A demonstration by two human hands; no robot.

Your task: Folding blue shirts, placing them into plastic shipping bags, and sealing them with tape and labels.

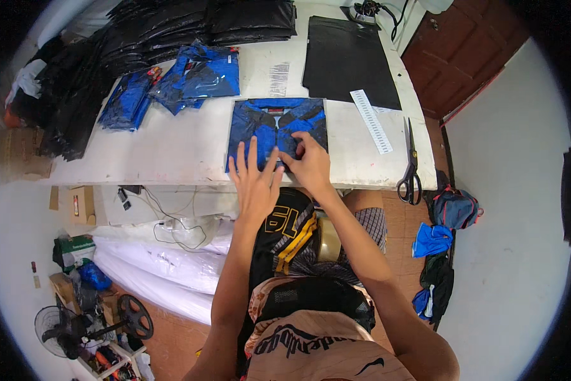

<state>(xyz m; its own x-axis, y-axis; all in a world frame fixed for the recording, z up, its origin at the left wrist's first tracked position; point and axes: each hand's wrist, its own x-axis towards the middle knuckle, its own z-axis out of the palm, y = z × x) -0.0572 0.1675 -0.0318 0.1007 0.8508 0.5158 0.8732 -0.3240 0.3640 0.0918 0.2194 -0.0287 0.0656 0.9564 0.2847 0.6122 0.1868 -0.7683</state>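
Bagged blue shirt (284,134), folded, flat at the near edge of the worktop (187,149), apparently for easy reach; left hand (256,187) open, fingers spread upon it, seemingly steadying; right hand (312,167) curled over it, any pinch impossible to tell.

Table (171,152): one bagged shirt (276,124) lay at the front edge, beneath both hands (255,187). Behind it, to the left, lay further bagged shirts (212,79); stacked packages (171,22) sat behind those. Right rear: flat sheets (349,60), with a label strip (372,124) before them; scissors (411,159) lay farther right. Floor: a fan (63,331) stood left, a backpack (457,208) right.
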